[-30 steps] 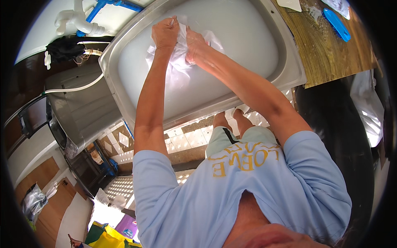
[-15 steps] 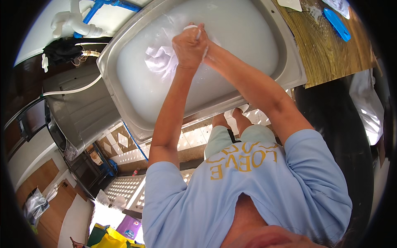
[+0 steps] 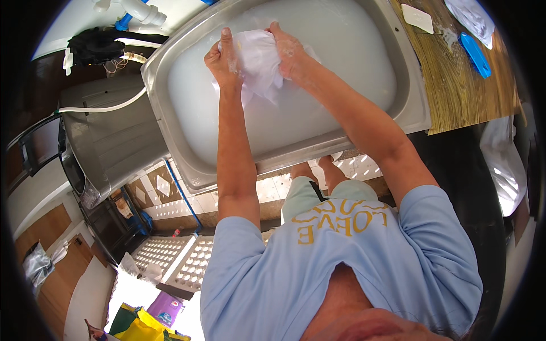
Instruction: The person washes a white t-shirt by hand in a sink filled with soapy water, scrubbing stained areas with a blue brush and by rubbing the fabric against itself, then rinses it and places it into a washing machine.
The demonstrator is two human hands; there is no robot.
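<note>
A wet white cloth (image 3: pixel 259 57) is stretched between my two hands over a metal sink (image 3: pixel 190 176) full of cloudy, whitish water (image 3: pixel 335 85). My left hand (image 3: pixel 226 61) grips its left side, thumb pointing up. On the other side my right hand (image 3: pixel 289 52) is closed on the cloth, thumb up too. The lower folds hang down to the water, and how far they dip in is hard to tell. What kind of garment or cloth it is does not show.
Right of the sink, a wooden board (image 3: pixel 455 96) bears a blue brush (image 3: pixel 475 55), a white bar-like piece (image 3: pixel 417 19) and a white cloth (image 3: pixel 471 20). A white hose (image 3: pixel 108 108) runs along the left, below a black cloth (image 3: pixel 94 46) and white pipes (image 3: pixel 145 11).
My hands were pressed together around the bunched cloth. They have moved apart, and the cloth now spreads between them. The view has shifted slightly.
</note>
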